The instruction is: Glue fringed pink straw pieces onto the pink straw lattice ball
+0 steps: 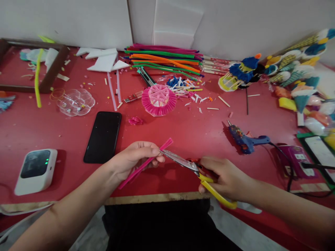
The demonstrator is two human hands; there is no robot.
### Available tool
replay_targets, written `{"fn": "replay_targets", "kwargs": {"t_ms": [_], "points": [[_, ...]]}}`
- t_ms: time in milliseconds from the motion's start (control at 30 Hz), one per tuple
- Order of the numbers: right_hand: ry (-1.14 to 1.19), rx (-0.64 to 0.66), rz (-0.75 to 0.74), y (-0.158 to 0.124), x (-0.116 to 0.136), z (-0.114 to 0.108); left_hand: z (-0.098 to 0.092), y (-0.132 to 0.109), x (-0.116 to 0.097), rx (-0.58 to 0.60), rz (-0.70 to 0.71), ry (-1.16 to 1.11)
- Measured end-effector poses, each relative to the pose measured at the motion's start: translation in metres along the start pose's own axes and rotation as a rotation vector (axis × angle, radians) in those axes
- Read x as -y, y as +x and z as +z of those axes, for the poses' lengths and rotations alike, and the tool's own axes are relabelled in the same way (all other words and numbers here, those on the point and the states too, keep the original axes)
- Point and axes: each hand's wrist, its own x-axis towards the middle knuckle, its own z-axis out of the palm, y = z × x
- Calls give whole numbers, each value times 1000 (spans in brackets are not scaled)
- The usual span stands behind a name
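My left hand (141,153) pinches pink pipe cleaners (136,173) that slant from lower left to upper right over the table's front part. In my right hand (222,174) is a pair of scissors (180,159) with red and yellow handles. The blade tips touch the pipe cleaners right at my left fingertips; whether the blades are parted there is hard to see. Beyond my hands stands a round pink craft piece (158,100) with a ridged rim. A small pile of short pink cut pieces (135,120) lies left of it.
A black phone (102,137) and a white device (36,171) lie at left. The blue glue gun (247,137) with its cord rests at right. Bundled pipe cleaners (164,59), white foam pieces (103,61) and a clear flower-shaped tray (75,102) are farther back. Finished-looking crafts (300,69) crowd the right.
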Motion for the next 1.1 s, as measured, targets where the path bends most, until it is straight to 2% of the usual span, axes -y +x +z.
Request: {"fn": "replay_targets", "kwargs": {"t_ms": [233, 467, 800, 1100], "points": [[-14, -42, -33, 2, -5, -1, -1, -1, -1, -8, -15, 8], [-6, -77, -27, 1, -5, 0, -2, 0, 0, 32, -36, -34], [22, -49, 99, -5, -7, 7, -4, 2, 5, 22, -64, -98], [7, -100, 86, -4, -9, 9, -4, 1, 5, -3, -69, -104]]}}
